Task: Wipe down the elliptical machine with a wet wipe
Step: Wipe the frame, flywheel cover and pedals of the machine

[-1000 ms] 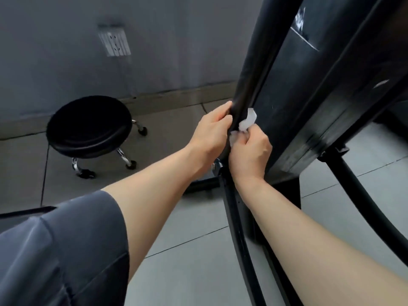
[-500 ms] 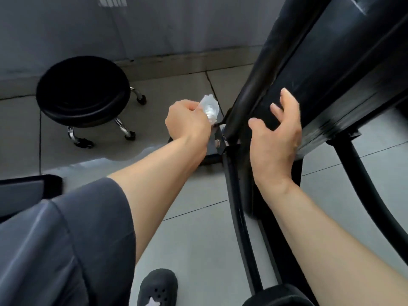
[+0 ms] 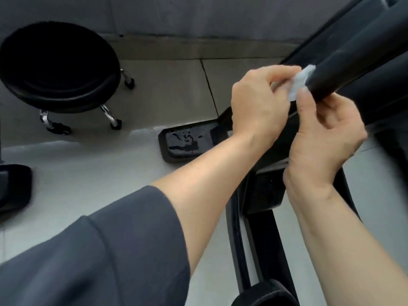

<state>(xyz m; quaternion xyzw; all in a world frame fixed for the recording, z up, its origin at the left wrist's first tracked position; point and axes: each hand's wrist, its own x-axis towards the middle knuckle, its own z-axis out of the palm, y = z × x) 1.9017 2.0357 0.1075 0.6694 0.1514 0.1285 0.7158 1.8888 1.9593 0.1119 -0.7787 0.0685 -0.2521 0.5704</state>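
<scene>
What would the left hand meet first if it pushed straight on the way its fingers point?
Probably the black padded bar: the left hand holds the wet wipe right at its lower end, though depth is unclear.

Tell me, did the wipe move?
Yes. The wipe went from the left side of the black bar back up against it, held between the left hand and right hand.

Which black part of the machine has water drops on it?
The flat black foot plate lying on the grey floor, left of the left hand. Shiny droplets sit on its top. The thick black padded bar beside the white wet wipe shows none.
</scene>
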